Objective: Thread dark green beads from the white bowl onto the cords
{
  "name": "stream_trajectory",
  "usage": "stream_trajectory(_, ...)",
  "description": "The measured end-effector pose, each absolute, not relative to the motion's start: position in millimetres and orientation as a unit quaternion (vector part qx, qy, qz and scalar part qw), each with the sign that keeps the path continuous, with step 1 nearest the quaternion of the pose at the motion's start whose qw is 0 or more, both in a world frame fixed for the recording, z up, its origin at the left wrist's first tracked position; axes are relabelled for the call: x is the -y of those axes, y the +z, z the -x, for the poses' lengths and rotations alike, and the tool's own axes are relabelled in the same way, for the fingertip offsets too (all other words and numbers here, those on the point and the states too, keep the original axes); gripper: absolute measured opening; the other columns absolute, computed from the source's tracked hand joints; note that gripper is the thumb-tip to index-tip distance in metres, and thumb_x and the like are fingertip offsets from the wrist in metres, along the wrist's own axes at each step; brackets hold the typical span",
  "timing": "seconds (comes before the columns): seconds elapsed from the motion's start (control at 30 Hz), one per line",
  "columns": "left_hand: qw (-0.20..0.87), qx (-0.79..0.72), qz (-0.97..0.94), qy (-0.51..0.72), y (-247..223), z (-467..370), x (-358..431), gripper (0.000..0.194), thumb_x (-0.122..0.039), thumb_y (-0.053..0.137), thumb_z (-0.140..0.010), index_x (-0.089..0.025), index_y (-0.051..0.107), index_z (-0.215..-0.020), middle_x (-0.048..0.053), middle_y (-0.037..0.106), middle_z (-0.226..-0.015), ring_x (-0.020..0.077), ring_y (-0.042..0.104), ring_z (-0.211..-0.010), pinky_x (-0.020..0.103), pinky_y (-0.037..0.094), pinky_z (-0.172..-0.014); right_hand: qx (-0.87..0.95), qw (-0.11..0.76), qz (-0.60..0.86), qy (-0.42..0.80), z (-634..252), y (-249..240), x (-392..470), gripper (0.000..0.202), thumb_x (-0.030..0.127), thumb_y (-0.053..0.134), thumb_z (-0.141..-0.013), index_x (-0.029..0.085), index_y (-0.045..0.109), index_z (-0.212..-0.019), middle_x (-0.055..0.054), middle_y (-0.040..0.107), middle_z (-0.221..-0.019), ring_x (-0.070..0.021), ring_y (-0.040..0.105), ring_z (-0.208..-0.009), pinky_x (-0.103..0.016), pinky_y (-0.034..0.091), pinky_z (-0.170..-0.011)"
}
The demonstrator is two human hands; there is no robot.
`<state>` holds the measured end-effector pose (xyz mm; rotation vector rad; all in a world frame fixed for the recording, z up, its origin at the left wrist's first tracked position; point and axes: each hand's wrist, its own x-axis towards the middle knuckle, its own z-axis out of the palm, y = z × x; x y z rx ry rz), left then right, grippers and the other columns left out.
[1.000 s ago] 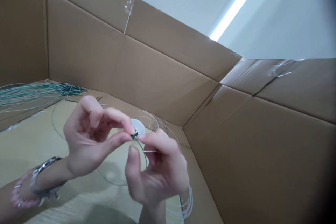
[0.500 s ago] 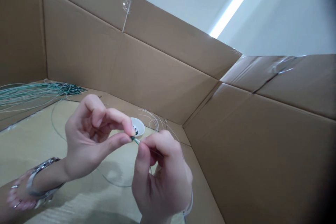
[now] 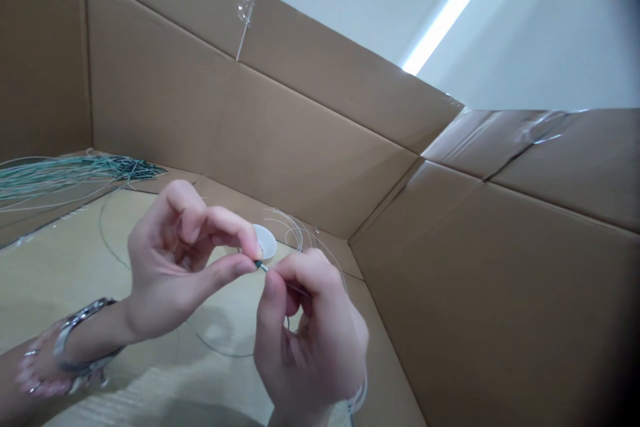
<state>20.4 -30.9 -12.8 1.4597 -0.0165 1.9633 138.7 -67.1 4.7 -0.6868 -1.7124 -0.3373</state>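
Note:
My left hand (image 3: 187, 260) pinches a small dark green piece (image 3: 259, 264) between thumb and index fingertip. Close beside it on the right, my right hand (image 3: 310, 327) holds thin green and white wires (image 3: 265, 268) between thumb and index finger. The wire ends meet the dark piece, and the fingertips partly cover the joint. Behind the fingertips stands a small white bowl (image 3: 267, 242), partly hidden by my left hand. A thin green wire (image 3: 220, 351) curves over the table beneath both hands.
A bundle of green and white wires (image 3: 65, 177) lies at the far left. Loose clear or white strands (image 3: 295, 227) curl behind my right hand. Cardboard walls (image 3: 310, 147) surround the pale yellow work surface (image 3: 50, 280).
Both hands have shifted very slightly right in view. The gap between their fingertips looks a little smaller, and less of the bowl's contents shows.

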Motion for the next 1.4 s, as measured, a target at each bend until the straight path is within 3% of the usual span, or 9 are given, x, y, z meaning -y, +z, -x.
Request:
stream_trajectory(0.57,0.3,-0.015,-0.587,0.752,-11.3,-17.8,29.8,0.042,0.008,0.069,-0.07,-0.02,0.039,-0.077,-0.002,0.071,-0.077,0.0102,0.069,-0.071,0.018,0.061,-0.068,0.748,0.582,0.289,-0.136,-141.3,7.4,70.9,0.013,0.007,0.052,-0.086,0.016,0.047,-0.079,0.006,0.04,-0.062,-0.003,0.034,-0.053,-0.018,0.035,-0.049)
stream_trajectory(0.8,0.262,-0.036,-0.606,0.751,-8.3,-13.1,23.7,0.041,0.007,0.069,-0.069,-0.02,0.039,-0.076,-0.003,0.068,-0.075,0.01,0.069,-0.071,0.017,0.061,-0.068,0.749,0.568,0.338,-0.05,-142.8,4.7,62.3,0.01,0.012,0.046,-0.092,0.02,0.045,-0.086,0.005,0.048,-0.069,-0.0034,0.046,-0.058,-0.016,0.039,-0.052)
stream_trajectory(0.9,0.258,-0.056,-0.639,0.722,-7.6,-11.5,21.3,0.039,0.005,0.068,-0.071,-0.02,0.04,-0.077,-0.002,0.069,-0.077,0.0103,0.069,-0.073,0.018,0.062,-0.069,0.741,0.578,0.339,0.046,-142.0,0.4,59.1,0.009,0.014,0.043,-0.095,0.022,0.042,-0.091,0.008,0.041,-0.065,-0.0013,0.038,-0.05,-0.012,0.032,-0.044)
stream_trajectory(1.03,0.265,-0.07,-0.66,0.699,-7.2,-10.3,16.5,0.036,0.004,0.067,-0.073,-0.02,0.04,-0.079,-0.003,0.068,-0.077,0.009,0.068,-0.074,0.016,0.061,-0.07,0.729,0.592,0.339,0.064,-141.8,-0.9,56.9,0.01,0.013,0.043,-0.095,0.022,0.04,-0.091,0.009,0.033,-0.063,-0.0004,0.03,-0.048,-0.012,0.025,-0.042)
stream_trajectory(1.23,0.237,-0.095,-0.634,0.73,-5.3,2.4,-2.9,0.031,-0.004,0.067,-0.077,-0.02,0.041,-0.082,-0.002,0.065,-0.08,0.007,0.064,-0.073,0.013,0.056,-0.062,0.71,0.619,0.332,0.05,-149.2,2.0,56.2,0.01,0.015,0.043,-0.096,0.024,0.041,-0.091,0.008,0.03,-0.06,-0.0019,0.029,-0.047,-0.014,0.024,-0.041)
stream_trajectory(1.4,0.215,-0.254,-0.723,0.605,-19.6,12.1,-47.0,0.018,-0.018,0.065,-0.081,-0.018,0.047,-0.082,0.001,0.064,-0.085,0.0099,0.063,-0.077,0.02,0.055,-0.071,0.66,0.673,0.334,0.002,-158.0,6.6,61.2,0.008,0.02,0.042,-0.097,0.021,0.046,-0.091,0.007,0.038,-0.063,-0.0016,0.033,-0.044,-0.015,0.029,-0.039)
